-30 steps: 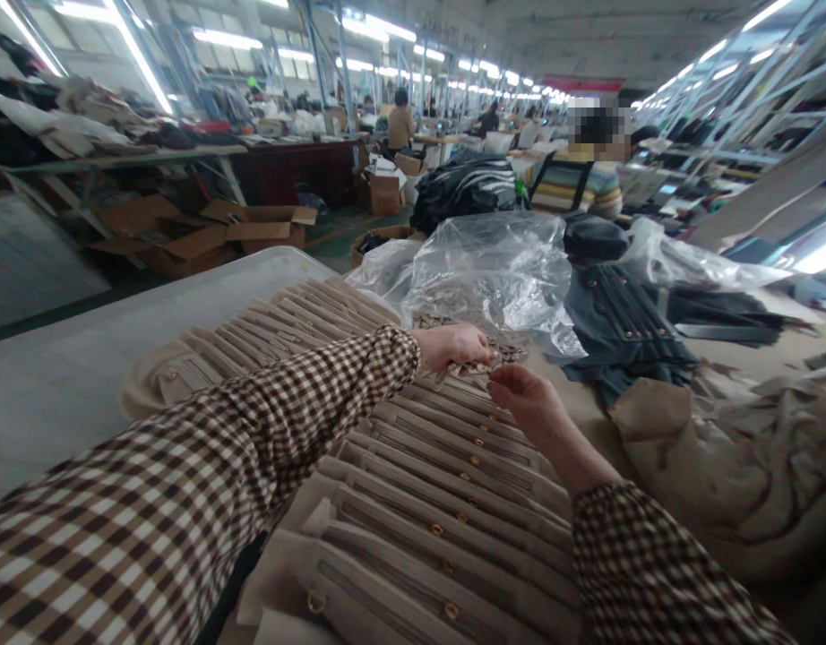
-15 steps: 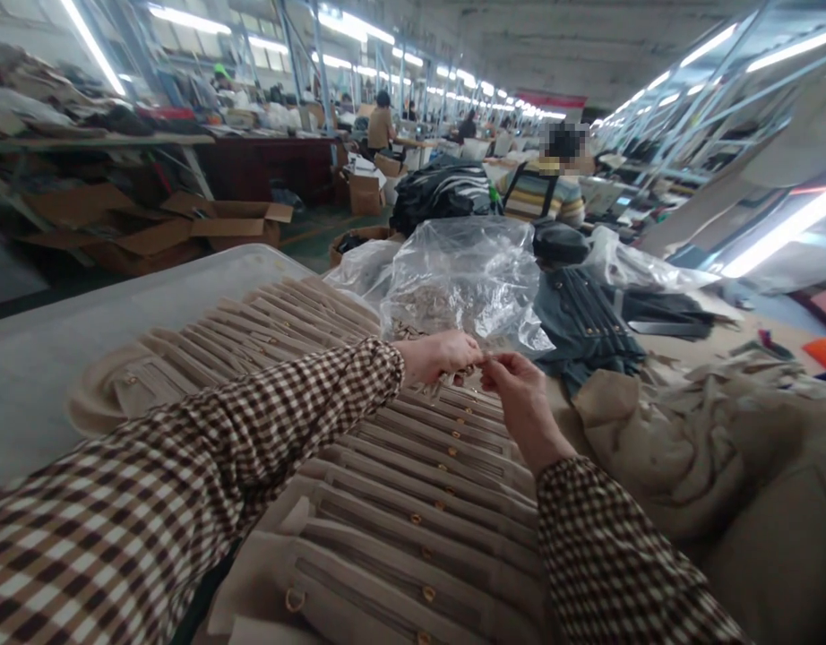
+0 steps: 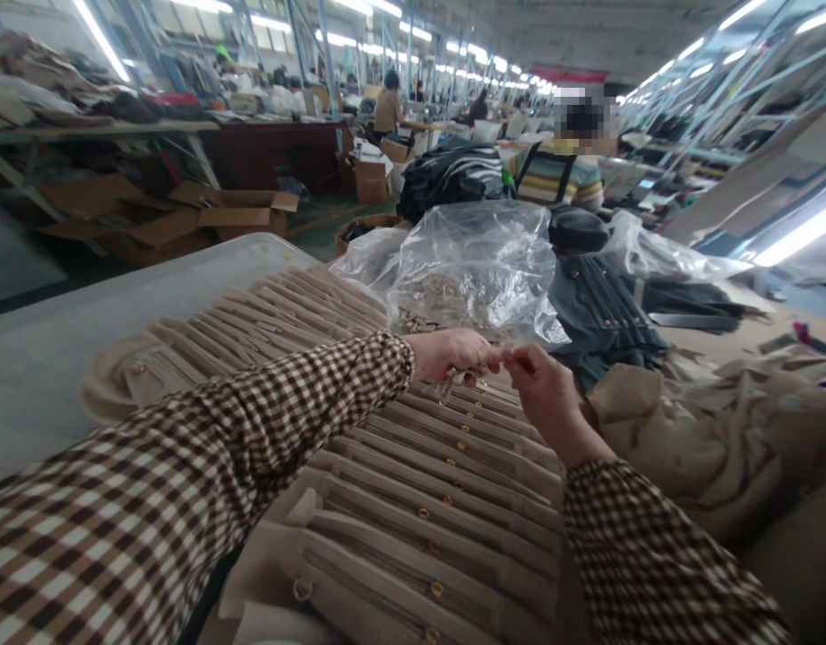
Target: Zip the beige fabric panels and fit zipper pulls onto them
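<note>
Beige fabric pieces with zips and gold-coloured rings [image 3: 426, 515] lie overlapped in a long row under my hands. My left hand [image 3: 457, 352] is closed around a bunch of small beige strips [image 3: 448, 387], which hang below its fingers over the far end of the row. Just to its right, my right hand [image 3: 544, 385] is closed in a pinch at my left fingertips. What it pinches is too small to make out. Behind my hands, a clear plastic bag [image 3: 477, 246] lies bunched up, with more small beige pieces at its opening.
Another row of beige pieces [image 3: 252, 327] rests in a pale tray [image 3: 104, 318] at left. Crumpled beige fabric [image 3: 709, 430] and dark blue pieces [image 3: 607, 309] lie at right. Cardboard boxes [image 3: 164, 224] stand on the floor. A person in a striped top [image 3: 561, 175] is beyond the table.
The view has shifted a little, so the scene sits slightly further right. My hands stay together over the row, and the right one has drawn slightly away from the left.
</note>
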Tool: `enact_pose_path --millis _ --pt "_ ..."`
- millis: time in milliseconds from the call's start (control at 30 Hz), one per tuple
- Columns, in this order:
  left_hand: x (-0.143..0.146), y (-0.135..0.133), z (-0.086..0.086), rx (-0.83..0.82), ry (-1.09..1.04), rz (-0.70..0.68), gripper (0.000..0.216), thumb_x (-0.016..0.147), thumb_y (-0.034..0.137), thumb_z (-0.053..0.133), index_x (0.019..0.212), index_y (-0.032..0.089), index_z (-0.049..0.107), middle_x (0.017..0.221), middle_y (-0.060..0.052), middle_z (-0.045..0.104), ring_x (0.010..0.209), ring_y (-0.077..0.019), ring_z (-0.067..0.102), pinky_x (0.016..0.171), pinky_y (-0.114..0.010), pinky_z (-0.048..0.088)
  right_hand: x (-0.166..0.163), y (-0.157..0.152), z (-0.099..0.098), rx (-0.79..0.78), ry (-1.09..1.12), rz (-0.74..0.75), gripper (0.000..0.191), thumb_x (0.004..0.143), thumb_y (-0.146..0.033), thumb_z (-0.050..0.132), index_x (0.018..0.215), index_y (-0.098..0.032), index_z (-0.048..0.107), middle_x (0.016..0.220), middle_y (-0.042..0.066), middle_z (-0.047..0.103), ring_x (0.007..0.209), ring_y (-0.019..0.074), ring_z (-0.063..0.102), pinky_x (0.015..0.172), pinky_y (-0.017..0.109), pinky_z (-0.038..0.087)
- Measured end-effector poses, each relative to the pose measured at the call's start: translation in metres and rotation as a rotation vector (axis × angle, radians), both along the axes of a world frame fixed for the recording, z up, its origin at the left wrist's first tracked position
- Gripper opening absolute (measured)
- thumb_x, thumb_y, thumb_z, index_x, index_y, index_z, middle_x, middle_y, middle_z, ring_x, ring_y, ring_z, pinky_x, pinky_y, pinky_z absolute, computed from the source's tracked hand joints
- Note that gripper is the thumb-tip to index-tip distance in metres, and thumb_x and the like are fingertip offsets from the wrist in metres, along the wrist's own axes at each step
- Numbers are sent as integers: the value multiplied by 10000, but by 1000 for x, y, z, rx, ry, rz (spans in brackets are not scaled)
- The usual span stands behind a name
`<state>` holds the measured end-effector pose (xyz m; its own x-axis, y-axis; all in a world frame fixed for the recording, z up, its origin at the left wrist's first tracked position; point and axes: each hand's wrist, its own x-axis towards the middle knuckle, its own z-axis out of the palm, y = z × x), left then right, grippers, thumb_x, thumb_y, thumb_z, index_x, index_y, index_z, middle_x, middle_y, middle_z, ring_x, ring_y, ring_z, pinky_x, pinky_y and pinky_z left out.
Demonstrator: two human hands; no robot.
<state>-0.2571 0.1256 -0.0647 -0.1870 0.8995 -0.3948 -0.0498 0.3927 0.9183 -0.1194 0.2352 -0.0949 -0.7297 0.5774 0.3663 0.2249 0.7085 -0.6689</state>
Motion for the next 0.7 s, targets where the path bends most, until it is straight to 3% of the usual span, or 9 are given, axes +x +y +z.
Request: enact_pose_path --millis 67,200,400,567,700 --pt "0 0 -2 5 -17 -41 394 832 473 705 685 138 558 596 31 479 499 -49 407 446 -163 363 1 -4 -2 85 -31 29 162 803 -314 534 744 -202 636 673 35 651 627 159 562 617 274 404" --pt "-2 0 -2 -32 16 -73 300 911 297 609 668 137 539 578 43 459 474 -46 411 450 -168 373 1 -10 -11 40 40 35 125 785 -294 562 744 -200 633 685 31 653 626 158 558 621 272 400" --pt "-6 -2 1 -91 64 -141 261 854 311 670 690 134 571 568 47 489 466 -57 446 446 -179 384 5 -8 -19 -60 122 111 117 756 -283 586 675 -213 539 719 25 647 648 150 546 627 266 415" --pt "-7 0 -4 -125 138 -197 192 831 248 648 685 136 589 578 38 511 461 -62 463 440 -180 379 6 -11 -20 -52 65 124 160 740 -317 616 650 -211 539 713 21 637 638 144 526 618 266 413" --pt "-8 3 -6 -135 266 -205 148 826 203 594 687 153 576 590 45 510 477 -71 476 467 -194 387 4 -9 -27 -180 -10 101 217 697 -402 664 685 -203 580 627 -5 586 561 129 476 539 255 374"
